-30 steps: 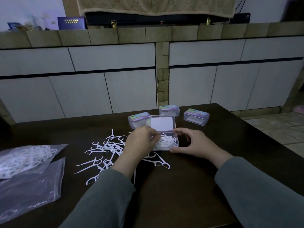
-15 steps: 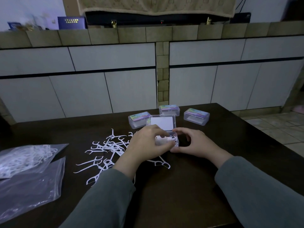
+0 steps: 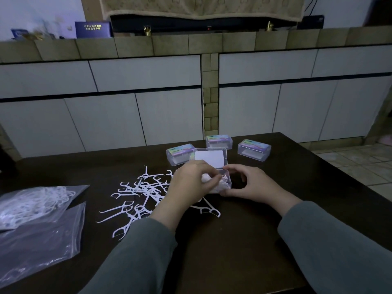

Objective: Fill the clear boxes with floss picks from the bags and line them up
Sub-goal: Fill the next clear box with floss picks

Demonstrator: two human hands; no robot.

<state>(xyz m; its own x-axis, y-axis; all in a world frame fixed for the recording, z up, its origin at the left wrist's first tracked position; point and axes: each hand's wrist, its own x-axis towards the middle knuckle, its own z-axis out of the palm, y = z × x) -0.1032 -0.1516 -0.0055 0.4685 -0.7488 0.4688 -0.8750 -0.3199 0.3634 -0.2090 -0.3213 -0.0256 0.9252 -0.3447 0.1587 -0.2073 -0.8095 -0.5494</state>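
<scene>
An open clear box [image 3: 226, 181] with its lid [image 3: 210, 158] raised stands mid-table, holding white floss picks. My left hand [image 3: 191, 182] lies over the box's left half, fingers curled onto the picks inside. My right hand [image 3: 250, 183] grips the box's right side. Many loose floss picks [image 3: 140, 194] are scattered on the dark table to the left, with one pick [image 3: 206, 209] just in front of the box. Three closed clear boxes stand behind: left [image 3: 179, 156], middle [image 3: 218, 141], right [image 3: 254, 149].
Two plastic bags lie at the table's left edge: one [image 3: 31, 204] with floss picks inside, one [image 3: 38, 240] flat and nearly empty. The dark table [image 3: 233, 251] ends at the right near a tiled floor [image 3: 360, 162]. White cabinets [image 3: 127, 115] stand behind.
My left hand moved right, from the box's left edge to over the box, and now covers most of the picks inside. My right hand stayed on the box.
</scene>
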